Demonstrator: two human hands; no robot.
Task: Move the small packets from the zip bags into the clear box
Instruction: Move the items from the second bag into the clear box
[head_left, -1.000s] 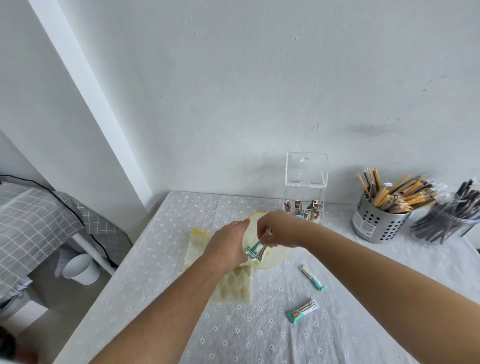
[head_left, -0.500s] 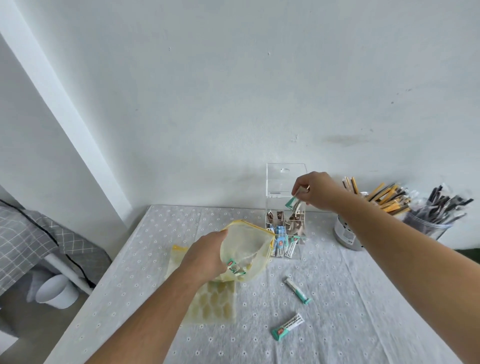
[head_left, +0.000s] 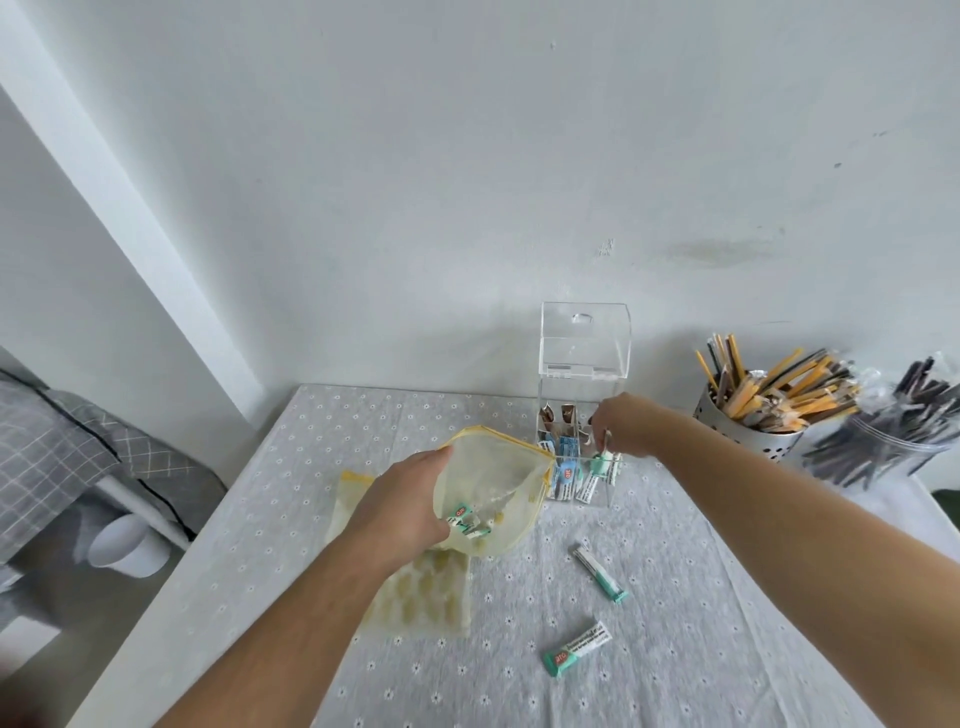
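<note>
Packet (head_left: 601, 464) hangs upright, green end down, pinched in right hand (head_left: 621, 431) over box (head_left: 584, 343); left hand (head_left: 402, 506) grips bag (head_left: 493, 499) open.

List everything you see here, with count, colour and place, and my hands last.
clear box: one, clear, lid up, back of table
zip bag: one, yellowish, held open
flat bag: one, yellowish, lying beneath it
loose packets: two, white and green, on table
metal cup: one, silver, holding yellow sticks, right
clear tub: one, holding dark sticks, far right
white cup: one, floor left
left hand: gripping zip bag
right hand: placing a packet into box
</note>
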